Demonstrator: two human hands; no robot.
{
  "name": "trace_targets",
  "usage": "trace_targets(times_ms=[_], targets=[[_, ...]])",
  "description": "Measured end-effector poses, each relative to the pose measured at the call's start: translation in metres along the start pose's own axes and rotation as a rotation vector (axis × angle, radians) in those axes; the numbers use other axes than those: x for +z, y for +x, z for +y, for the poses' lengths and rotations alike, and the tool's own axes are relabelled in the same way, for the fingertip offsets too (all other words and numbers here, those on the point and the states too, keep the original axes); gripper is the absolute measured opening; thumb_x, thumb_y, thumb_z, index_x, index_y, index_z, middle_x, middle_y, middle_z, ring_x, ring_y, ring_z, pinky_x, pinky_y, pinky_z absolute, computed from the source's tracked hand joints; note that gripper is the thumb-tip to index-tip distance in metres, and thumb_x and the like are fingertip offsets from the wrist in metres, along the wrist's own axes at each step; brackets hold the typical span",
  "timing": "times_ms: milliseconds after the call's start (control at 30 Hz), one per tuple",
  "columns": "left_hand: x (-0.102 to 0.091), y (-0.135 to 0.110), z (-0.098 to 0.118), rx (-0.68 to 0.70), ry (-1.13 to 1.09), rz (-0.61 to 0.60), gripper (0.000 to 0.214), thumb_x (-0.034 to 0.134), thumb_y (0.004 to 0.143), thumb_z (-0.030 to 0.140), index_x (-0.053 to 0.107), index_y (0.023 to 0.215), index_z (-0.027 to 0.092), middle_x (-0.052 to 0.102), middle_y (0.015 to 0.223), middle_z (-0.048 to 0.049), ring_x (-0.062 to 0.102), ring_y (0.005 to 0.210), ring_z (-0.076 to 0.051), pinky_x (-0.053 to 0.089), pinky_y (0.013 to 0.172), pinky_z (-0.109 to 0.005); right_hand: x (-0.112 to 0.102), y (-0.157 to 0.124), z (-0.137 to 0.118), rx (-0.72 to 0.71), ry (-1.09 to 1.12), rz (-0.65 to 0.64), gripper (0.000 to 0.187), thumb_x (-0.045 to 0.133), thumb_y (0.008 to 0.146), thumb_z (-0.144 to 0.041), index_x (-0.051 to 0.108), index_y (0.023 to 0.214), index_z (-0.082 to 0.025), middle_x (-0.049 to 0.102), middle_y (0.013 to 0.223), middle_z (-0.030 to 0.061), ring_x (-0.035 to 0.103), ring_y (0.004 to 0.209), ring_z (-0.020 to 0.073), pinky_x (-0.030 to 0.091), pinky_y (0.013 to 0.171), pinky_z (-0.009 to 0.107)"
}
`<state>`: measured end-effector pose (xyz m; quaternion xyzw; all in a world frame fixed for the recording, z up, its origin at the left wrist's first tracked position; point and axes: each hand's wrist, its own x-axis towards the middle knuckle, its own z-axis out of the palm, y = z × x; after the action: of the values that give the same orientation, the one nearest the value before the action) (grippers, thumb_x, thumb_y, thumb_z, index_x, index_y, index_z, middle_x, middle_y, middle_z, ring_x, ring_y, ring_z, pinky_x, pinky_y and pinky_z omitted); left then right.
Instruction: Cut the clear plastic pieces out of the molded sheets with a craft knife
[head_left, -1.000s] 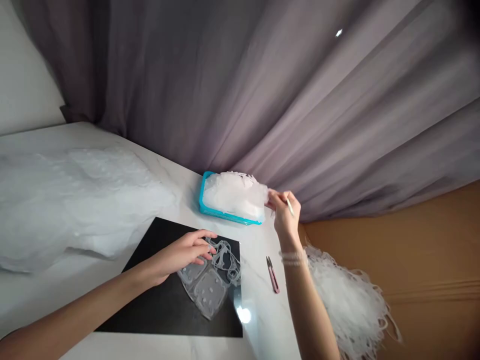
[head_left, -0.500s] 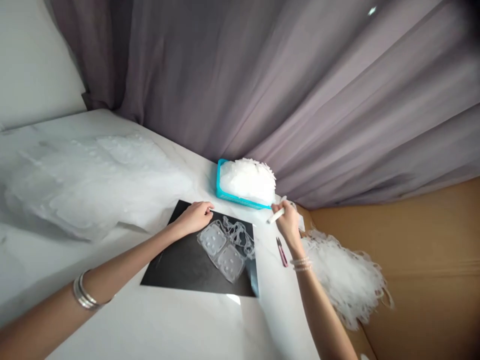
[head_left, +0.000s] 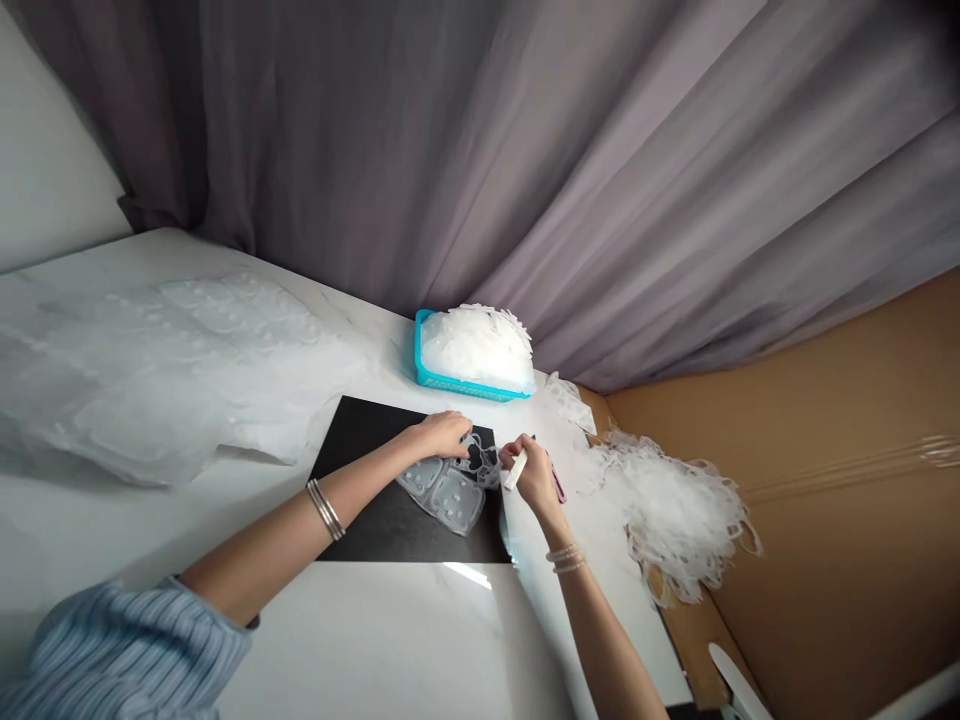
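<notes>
My left hand point(head_left: 442, 435) lies flat on the top edge of a clear dimpled plastic piece point(head_left: 442, 495), which rests on a black mat point(head_left: 360, 525). My right hand point(head_left: 536, 475) is just right of it, holding a white pen-like stick point(head_left: 514, 470) with its tip toward the plastic. Pink-handled thread snips point(head_left: 558, 487) lie partly hidden beneath that hand. The plastic's right end, with its cut-out openings, sits between my hands.
A teal basket point(head_left: 465, 389) heaped with white plastic scraps stands behind the mat. A large clear plastic sheet point(head_left: 172, 375) lies to the left on the white marble table point(head_left: 375, 640). A tangle of clear trimmings point(head_left: 675, 515) lies on cardboard to the right.
My right hand has moved from beside the basket to over the plastic piece, and my left hand has slid right onto it. The view has shifted, bringing my striped blue sleeve into sight.
</notes>
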<state>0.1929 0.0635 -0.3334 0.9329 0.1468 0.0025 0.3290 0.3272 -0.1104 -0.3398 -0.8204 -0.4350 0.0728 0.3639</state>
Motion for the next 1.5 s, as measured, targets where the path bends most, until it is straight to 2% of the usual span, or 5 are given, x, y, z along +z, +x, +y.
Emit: trace_targets(times_ms=[267,600,933,1233,1500], targets=[[-0.019,-0.05,-0.03,-0.301,-0.016,0.015,0.034,0.06,0.094,0.036,0.059,0.122,0.016,0.064,0.115,-0.008,0.066,0.094,-0.02,0.058,0.079,-0.039,0.006,0.037,-0.031,-0.106,0.162,0.026,0.023,0.055,0.083,-0.037,0.036,0.079,-0.026,0.067,0.12,0.0152,0.063,0.109,0.0268,0.047,0.087,0.038],[-0.029,-0.096,-0.028,-0.453,0.249,0.232,0.045,0.043,0.097,0.042,0.044,0.131,0.011,0.062,0.12,-0.0237,0.055,0.121,-0.039,0.049,0.086,-0.042,0.034,-0.033,-0.043,-0.075,0.107,-0.163,0.02,0.047,0.094,-0.042,0.045,0.084,-0.025,0.065,0.08,0.0006,0.058,0.07,0.0194,0.043,0.067,0.031],[-0.032,-0.108,-0.025,-0.348,0.253,0.106,0.046,0.048,0.095,0.025,0.037,0.138,0.015,0.069,0.099,-0.0148,0.069,0.096,-0.03,0.048,0.076,-0.033,0.064,-0.034,-0.041,-0.087,-0.053,-0.091,0.019,0.049,0.081,-0.02,0.034,0.072,-0.025,0.05,0.069,0.0008,0.046,0.072,0.0215,0.033,0.065,0.032],[-0.015,-0.129,0.012,-0.375,0.445,0.207,0.055,0.028,0.09,0.002,0.036,0.144,0.008,0.057,0.122,-0.0274,0.065,0.102,-0.037,0.053,0.075,-0.044,0.015,-0.032,-0.022,0.025,-0.048,-0.039,0.018,0.051,0.088,-0.031,0.039,0.076,-0.024,0.051,0.065,-0.0028,0.042,0.057,0.0156,0.035,0.061,0.03],[0.045,-0.12,0.023,0.183,0.575,0.187,0.042,0.04,0.099,0.024,0.054,0.134,0.006,0.055,0.141,-0.0223,0.047,0.136,-0.032,0.038,0.112,-0.042,0.011,-0.043,-0.045,0.056,0.263,-0.135,0.044,0.027,0.102,-0.053,0.059,0.109,-0.023,0.047,0.065,-0.0034,0.051,0.058,0.0155,0.042,0.057,0.028]])
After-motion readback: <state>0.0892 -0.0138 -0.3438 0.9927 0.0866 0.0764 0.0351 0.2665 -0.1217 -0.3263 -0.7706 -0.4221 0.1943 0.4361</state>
